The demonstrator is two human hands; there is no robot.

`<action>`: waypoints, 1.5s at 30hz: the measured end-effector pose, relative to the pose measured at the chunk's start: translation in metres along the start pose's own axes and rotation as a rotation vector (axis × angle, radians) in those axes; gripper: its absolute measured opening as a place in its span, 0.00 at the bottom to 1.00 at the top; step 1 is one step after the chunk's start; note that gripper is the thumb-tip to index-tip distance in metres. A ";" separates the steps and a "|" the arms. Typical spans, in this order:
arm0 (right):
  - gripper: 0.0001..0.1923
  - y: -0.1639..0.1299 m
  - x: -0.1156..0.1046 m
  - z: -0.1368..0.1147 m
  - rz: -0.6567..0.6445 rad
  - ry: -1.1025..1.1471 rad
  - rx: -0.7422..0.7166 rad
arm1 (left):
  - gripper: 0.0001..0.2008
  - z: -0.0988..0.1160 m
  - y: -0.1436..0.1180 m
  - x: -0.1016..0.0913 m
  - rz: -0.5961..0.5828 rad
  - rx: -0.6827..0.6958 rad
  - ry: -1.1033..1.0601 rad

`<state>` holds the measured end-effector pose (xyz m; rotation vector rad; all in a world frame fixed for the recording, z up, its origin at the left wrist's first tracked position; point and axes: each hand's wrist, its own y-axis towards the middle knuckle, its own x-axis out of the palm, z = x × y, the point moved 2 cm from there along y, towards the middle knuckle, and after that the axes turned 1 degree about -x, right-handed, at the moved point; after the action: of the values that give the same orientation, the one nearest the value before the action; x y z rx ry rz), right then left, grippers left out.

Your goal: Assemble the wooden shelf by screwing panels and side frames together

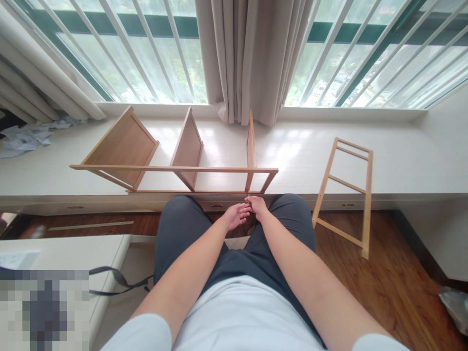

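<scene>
My left hand (pixel 237 216) is above my lap, palm partly turned up, fingers stretched out and apart. Beside it, my right hand (pixel 258 206) is closed in a pinch at the left fingertips. A tiny thin light sliver pokes up from that pinch, too small to name. Just beyond both hands, a wooden shelf frame (pixel 204 169) lies along the white window ledge (pixel 292 161). Three wooden panels stand up from it: a wide left panel (pixel 122 139), a middle panel (pixel 187 148) and a right panel (pixel 250 141) seen nearly edge-on.
A loose ladder-like wooden frame (pixel 347 183) leans on the ledge at right, its feet toward the wooden floor (pixel 395 273). Crumpled papers (pixel 27 136) lie at far left. Curtains (pixel 246 58) hang behind the ledge. A white desk (pixel 109 248) with a dark strap (pixel 119 278) is at left.
</scene>
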<state>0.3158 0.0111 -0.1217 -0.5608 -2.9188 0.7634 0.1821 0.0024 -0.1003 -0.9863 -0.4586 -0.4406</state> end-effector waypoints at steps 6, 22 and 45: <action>0.08 0.008 -0.003 0.008 0.079 -0.096 -0.047 | 0.14 -0.001 0.002 -0.003 0.006 0.010 0.061; 0.09 0.013 -0.003 0.011 0.109 -0.181 -0.046 | 0.16 -0.010 0.009 -0.004 0.114 0.064 0.406; 0.09 -0.001 -0.002 -0.007 0.103 -0.143 -0.036 | 0.17 -0.008 0.014 0.001 0.181 0.092 0.284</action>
<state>0.3190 0.0128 -0.1153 -0.6921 -3.0602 0.7953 0.1921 0.0021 -0.1137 -0.8517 -0.1308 -0.3853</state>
